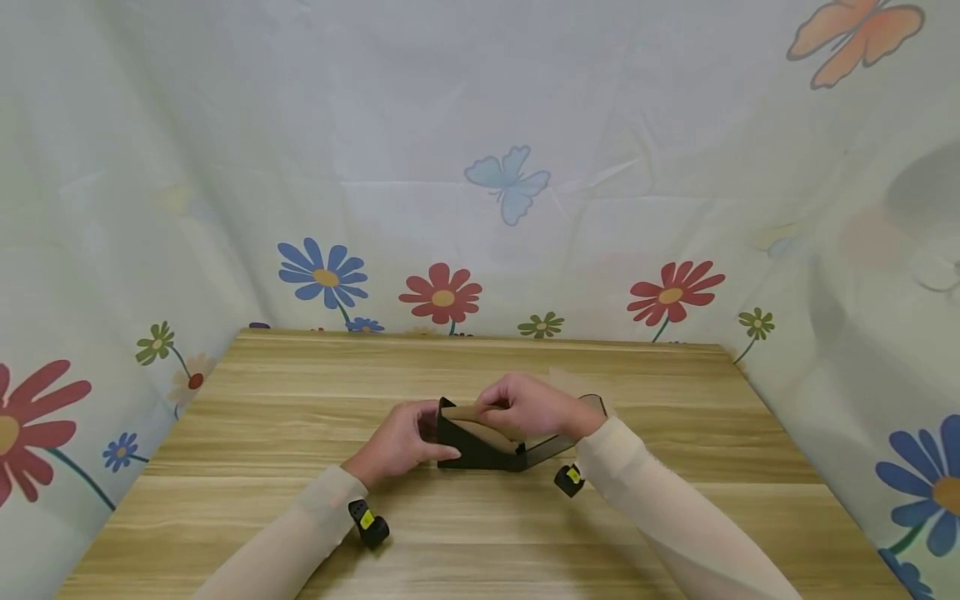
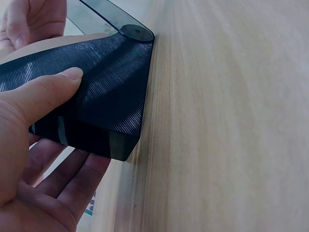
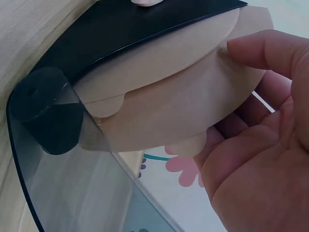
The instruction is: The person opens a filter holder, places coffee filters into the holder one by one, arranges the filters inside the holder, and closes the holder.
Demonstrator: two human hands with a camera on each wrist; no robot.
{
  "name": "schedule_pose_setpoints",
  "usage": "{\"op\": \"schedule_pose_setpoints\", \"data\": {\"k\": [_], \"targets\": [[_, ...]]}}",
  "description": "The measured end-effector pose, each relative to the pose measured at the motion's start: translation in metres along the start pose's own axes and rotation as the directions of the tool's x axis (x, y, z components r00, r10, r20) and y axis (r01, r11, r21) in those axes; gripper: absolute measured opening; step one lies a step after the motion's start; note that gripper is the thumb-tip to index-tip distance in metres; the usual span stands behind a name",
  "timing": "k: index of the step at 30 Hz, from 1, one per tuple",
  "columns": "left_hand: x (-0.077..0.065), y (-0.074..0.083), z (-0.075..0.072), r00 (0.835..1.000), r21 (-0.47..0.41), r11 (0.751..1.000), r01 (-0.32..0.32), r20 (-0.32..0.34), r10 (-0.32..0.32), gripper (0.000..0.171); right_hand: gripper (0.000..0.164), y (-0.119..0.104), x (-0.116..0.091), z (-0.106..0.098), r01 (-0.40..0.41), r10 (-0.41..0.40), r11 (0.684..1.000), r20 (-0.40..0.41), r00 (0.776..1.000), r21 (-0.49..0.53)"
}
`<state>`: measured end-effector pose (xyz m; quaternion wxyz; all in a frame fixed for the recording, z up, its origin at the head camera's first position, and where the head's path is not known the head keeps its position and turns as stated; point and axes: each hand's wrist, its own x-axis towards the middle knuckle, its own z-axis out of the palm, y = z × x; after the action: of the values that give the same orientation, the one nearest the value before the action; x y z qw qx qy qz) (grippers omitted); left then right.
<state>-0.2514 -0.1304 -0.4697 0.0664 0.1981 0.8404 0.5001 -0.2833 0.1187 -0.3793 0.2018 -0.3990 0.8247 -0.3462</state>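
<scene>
A black ribbed holder [image 2: 108, 87] with a hinged clear lid [image 3: 72, 188] stands on the table. The lid is swung open to the right. My left hand [image 1: 396, 442] grips the holder's left end, thumb on the near side and fingers around the end. Tan paper coffee filters with rounded tabs sit inside. My right hand [image 1: 534, 408] pinches one coffee filter [image 3: 178, 111] between thumb and fingers, and it stands partly out of the holder. Another filter [image 3: 159, 60] lies against the black wall. How many are inside is hidden.
The wood-grain table [image 1: 480, 542] extends around both hands. Behind it and at both sides hangs a pale cloth [image 1: 390, 125] printed with flowers and butterflies. Black wrist cameras [image 1: 371, 525] are strapped near both cuffs.
</scene>
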Motion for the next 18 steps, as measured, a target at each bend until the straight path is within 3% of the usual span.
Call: {"op": "schedule_pose_setpoints", "data": {"k": [13,18], "targets": [[-0.0010,0.0038,0.0000,1.000,0.006,1.000,0.028,0.002,-0.029,0.037,0.024,0.0018,-0.0021,0.0008,-0.044,0.044,0.999,0.017,0.999,-0.008],[-0.0010,0.0038,0.0003,1.000,0.000,1.000,0.028,0.003,-0.028,0.037,0.020,0.0008,-0.0032,0.0031,-0.001,0.001,1.000,0.005,1.000,-0.021]]}}
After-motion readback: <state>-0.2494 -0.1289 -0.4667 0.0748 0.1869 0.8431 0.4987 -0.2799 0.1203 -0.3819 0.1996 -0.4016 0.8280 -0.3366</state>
